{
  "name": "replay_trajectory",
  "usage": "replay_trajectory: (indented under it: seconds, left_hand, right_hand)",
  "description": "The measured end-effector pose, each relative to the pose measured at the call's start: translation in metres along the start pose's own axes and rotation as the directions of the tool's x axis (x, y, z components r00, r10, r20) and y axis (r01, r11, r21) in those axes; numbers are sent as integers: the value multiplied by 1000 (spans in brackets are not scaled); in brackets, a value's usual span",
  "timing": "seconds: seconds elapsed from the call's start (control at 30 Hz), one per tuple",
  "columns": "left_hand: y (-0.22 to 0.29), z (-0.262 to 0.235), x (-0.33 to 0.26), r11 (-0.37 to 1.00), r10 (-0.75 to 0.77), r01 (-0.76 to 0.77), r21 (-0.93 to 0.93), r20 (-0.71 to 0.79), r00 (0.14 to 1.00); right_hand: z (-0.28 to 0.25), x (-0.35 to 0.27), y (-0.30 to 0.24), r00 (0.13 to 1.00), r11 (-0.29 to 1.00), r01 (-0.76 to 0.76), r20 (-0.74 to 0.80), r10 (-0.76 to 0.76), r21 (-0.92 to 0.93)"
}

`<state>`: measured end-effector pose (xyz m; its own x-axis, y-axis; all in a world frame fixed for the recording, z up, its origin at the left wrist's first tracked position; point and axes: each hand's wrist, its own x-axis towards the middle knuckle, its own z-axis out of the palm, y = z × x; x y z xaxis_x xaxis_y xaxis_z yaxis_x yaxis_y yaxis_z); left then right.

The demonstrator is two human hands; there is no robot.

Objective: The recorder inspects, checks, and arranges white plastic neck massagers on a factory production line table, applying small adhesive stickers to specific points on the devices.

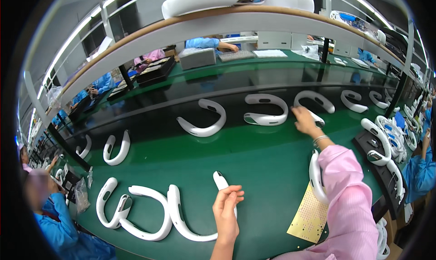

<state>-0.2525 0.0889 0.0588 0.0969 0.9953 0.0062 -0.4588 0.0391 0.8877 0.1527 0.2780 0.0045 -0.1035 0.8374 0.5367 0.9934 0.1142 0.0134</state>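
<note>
My right hand [306, 122] reaches far forward, its fingers closed at the curved side of a white U-shaped neck fan [316, 96]; the hand hides part of that curve. Nearer, my left hand [226, 211] is raised with fingers loosely extended, in front of another white neck fan [220, 180]. That fan's end shows above the hand, and whether they touch is unclear. Left of it, several white neck fans [152, 235] lie close together, some touching. Beside my right forearm one more neck fan [315, 178] rests partly over a yellow perforated sheet [307, 220].
Further neck fans [211, 129] lie spaced along the far side of the green surface [181, 164]. A shelf [190, 22] crosses above, on posts. At right stands a dark tray [379, 178] with fans and cables. Co-workers in blue [63, 223] sit left, right and opposite.
</note>
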Motion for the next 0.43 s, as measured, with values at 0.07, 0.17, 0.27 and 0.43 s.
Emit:
replay_trajectory:
  seconds: [0.07,0.17,0.27,0.43]
  left_hand:
    - [-4,-1,2,1000,-1,1,4,23,1000]
    - [-5,2,3,993,50,-55,102,43,998]
    - [-5,-7,1,918,230,-229,323,37,973]
    - [10,13,-6,342,549,-576,742,339,764]
  right_hand:
    - [30,10,-16,997,996,67,-27,-69,-58]
    - [47,17,-22,980,988,-97,163,115,-119]
    - [-3,29,-69,971,978,131,180,-160,161]
    - [-156,-12,-156,877,865,424,118,-466,267]
